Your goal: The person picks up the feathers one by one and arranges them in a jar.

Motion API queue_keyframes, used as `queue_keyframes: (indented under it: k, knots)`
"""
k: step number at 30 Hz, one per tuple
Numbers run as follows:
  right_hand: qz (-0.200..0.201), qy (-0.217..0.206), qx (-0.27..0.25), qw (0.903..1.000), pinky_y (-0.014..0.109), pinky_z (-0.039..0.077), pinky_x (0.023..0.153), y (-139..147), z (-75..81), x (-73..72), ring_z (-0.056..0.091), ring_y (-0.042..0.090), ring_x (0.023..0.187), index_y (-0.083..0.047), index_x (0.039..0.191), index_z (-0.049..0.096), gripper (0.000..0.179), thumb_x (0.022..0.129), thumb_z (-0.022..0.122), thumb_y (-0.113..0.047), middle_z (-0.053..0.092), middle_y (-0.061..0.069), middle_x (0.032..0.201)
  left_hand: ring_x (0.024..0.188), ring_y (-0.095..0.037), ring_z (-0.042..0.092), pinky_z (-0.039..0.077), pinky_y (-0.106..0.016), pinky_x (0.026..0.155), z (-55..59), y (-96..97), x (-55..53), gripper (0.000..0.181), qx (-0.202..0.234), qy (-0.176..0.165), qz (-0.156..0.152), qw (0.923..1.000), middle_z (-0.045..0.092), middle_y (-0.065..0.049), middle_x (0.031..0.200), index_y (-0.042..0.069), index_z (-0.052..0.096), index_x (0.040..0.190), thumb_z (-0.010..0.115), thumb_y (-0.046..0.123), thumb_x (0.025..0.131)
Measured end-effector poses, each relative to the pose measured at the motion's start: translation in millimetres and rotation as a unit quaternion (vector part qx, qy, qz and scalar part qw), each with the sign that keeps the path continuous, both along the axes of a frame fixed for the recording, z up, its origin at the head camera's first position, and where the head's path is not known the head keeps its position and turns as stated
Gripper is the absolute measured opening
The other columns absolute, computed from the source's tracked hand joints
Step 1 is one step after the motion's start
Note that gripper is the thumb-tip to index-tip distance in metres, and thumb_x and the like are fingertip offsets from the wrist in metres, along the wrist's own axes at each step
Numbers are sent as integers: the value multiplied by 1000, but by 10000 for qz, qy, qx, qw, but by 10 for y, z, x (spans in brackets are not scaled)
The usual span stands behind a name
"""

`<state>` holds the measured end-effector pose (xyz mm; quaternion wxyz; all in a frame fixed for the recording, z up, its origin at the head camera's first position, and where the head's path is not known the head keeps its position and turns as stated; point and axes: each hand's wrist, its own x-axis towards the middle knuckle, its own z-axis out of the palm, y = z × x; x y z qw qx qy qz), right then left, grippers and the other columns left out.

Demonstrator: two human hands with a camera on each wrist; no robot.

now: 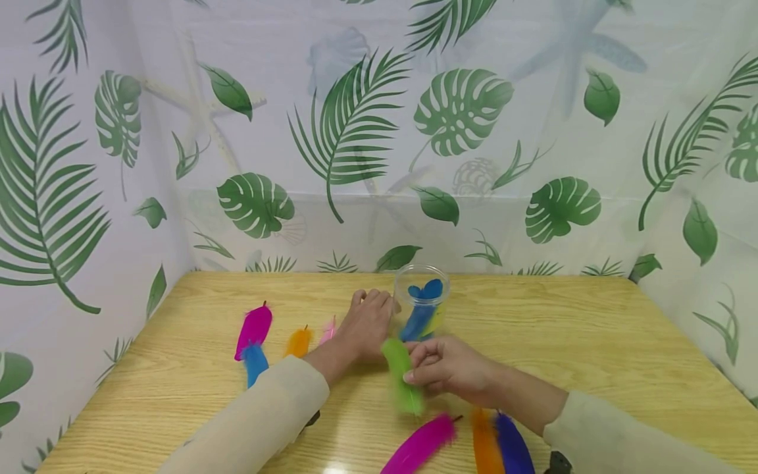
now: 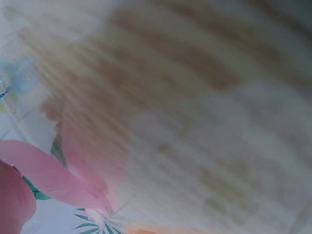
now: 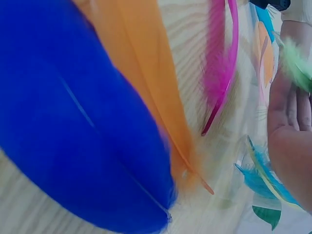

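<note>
My right hand (image 1: 453, 368) pinches a lime green feather (image 1: 399, 368) between thumb and fingers, in front of a clear plastic cup (image 1: 447, 288). Blue feathers (image 1: 419, 320) and a yellow feather (image 1: 437, 320) stand in the cup. At its left side is my left hand (image 1: 368, 324), back upward and fingers bent; whether they grip the cup is hidden. The left wrist view is blurred, with fingers (image 2: 46, 175) at its left edge. In the right wrist view, the green feather (image 3: 296, 66) shows at the right edge.
Magenta (image 1: 256, 327), light blue (image 1: 253, 363), orange (image 1: 299, 342) and pink (image 1: 328, 330) feathers lie left on the wooden table (image 1: 592, 342). Nearer me lie another magenta feather (image 1: 422, 444), an orange feather (image 1: 487, 441) and a dark blue feather (image 1: 514, 444). A leaf-print curtain (image 1: 503, 217) stands behind.
</note>
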<state>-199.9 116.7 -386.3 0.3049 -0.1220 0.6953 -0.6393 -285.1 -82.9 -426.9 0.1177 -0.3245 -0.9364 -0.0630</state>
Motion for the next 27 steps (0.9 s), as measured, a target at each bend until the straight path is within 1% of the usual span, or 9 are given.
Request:
queue_keyframes:
  k: [1, 2, 5, 6, 8, 13, 19, 24, 27]
  knots:
    - [-26, -8, 14, 10000, 31, 59, 79, 3, 8, 2, 66, 20, 104, -4, 90, 62, 7, 90, 70, -5, 30, 28, 157, 116, -23, 47, 30, -48, 105, 0, 0, -2, 60, 4, 11, -4, 10000, 56, -2, 116, 12, 55, 120, 58, 60, 85]
    - [-58, -34, 27, 10000, 31, 59, 78, 4, 15, 2, 67, 18, 98, -3, 93, 62, 8, 89, 70, -4, 43, 28, 150, 116, -23, 47, 30, -48, 105, -2, -1, -4, 60, 13, 40, -14, 10000, 56, -2, 115, 12, 55, 120, 58, 60, 84]
    - [-105, -64, 2, 9999, 33, 60, 75, 9, 39, 6, 68, 15, 85, 2, 102, 60, 18, 88, 70, 0, 69, 17, 117, 115, -23, 48, 31, -48, 104, 3, -4, -4, 60, -6, 87, -26, 10000, 56, -2, 115, 12, 55, 119, 58, 61, 83]
    - [-111, -67, -23, 9999, 33, 60, 74, 12, 49, 8, 68, 14, 82, 4, 105, 59, 21, 87, 70, 1, 72, 11, 105, 115, -23, 48, 31, -48, 104, 5, -4, -3, 61, -11, 113, -23, 9999, 57, -2, 114, 12, 55, 118, 58, 61, 83]
    - [-111, -87, -72, 9999, 33, 60, 73, 16, 70, 8, 69, 14, 79, 7, 111, 57, 28, 87, 70, 3, 70, 1, 83, 116, -23, 48, 31, -48, 104, 10, -3, -1, 62, -45, 110, -14, 9999, 56, -2, 115, 12, 55, 119, 59, 61, 82]
    - [-68, 26, -111, 9999, 33, 60, 73, 38, 145, 21, 72, 16, 81, 9, 114, 54, 32, 86, 69, 4, 73, 3, 87, 116, -23, 49, 30, -48, 106, 19, 13, 0, 63, -16, -1, 48, 10000, 57, -2, 117, 12, 55, 120, 58, 62, 83]
    - [13, 147, -3, 9999, 35, 60, 75, 57, 224, 19, 73, 17, 82, 11, 115, 57, 32, 86, 70, 2, 74, 5, 89, 114, -21, 49, 29, -48, 107, 14, 26, 0, 65, 43, -44, 94, 9999, 57, -1, 117, 12, 56, 119, 56, 67, 84]
    - [1, 154, 161, 9998, 36, 60, 76, 61, 302, 1, 73, 18, 83, 11, 117, 58, 33, 87, 69, 1, 74, 6, 90, 112, -20, 48, 30, -47, 106, 3, 29, 7, 66, 31, 5, 112, 9999, 57, 0, 114, 13, 56, 118, 56, 69, 83]
    - [40, 231, 125, 9996, 37, 60, 77, 66, 352, -3, 73, 18, 84, 12, 118, 58, 34, 88, 70, 0, 74, 6, 91, 111, -20, 48, 30, -47, 105, -4, 24, 16, 66, 18, 42, 117, 9999, 56, 1, 113, 14, 55, 116, 57, 70, 82]
